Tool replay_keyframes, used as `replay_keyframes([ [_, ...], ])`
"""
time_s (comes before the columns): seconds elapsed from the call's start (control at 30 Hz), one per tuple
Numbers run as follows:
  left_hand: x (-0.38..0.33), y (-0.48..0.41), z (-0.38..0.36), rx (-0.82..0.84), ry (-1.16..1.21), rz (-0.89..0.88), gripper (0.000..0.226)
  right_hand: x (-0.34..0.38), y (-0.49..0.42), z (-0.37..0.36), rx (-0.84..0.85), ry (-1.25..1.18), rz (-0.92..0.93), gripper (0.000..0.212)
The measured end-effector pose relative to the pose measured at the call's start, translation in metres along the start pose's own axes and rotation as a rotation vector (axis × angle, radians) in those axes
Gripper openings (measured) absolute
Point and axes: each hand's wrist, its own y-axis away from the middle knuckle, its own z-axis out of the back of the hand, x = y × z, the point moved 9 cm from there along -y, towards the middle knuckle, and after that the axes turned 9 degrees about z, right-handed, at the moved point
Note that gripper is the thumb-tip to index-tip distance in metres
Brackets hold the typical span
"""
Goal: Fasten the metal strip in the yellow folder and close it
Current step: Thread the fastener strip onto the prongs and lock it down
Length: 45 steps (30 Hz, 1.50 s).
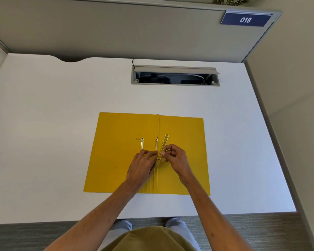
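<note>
A yellow folder (116,151) lies open and flat on the white desk, spine running toward me. A perforated metal strip (163,145) is tilted over the spine, and my right hand (176,158) pinches it near its middle. My left hand (141,163) rests on the left cover beside the spine, fingertips touching the strip's lower part. Two thin metal prongs stick up from the folder, one (142,143) on the left cover and one (156,143) next to the spine. The strip's near end is hidden behind my fingers.
An open cable tray (174,76) is recessed into the desk at the back. Grey partition walls enclose the desk, with a blue "018" sign (245,19) at the upper right. The desk's front edge (225,213) runs close to my body.
</note>
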Motion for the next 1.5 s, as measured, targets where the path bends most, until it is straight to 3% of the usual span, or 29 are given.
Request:
replay_keyframes([
  [0.17,0.009,0.001,-0.002,0.03,0.17,0.067,0.044,0.001,-0.004,-0.005,0.017,0.068,0.014,0.008],
  [0.33,0.034,0.001,0.003,0.05,0.471,0.183,0.071,0.007,-0.009,-0.013,0.042,0.097,0.021,0.009],
  [0.5,0.054,-0.018,0.025,-0.162,0.645,0.326,0.047,0.007,-0.013,-0.015,0.03,0.115,0.021,0.01],
  [0.87,0.023,-0.059,0.013,-0.026,0.612,0.211,0.032,0.006,-0.017,-0.014,0.024,0.122,0.027,0.009],
  [1.5,0.022,-0.072,0.006,0.113,0.554,0.114,0.037,-0.005,-0.021,-0.011,0.068,0.099,-0.005,0.007],
])
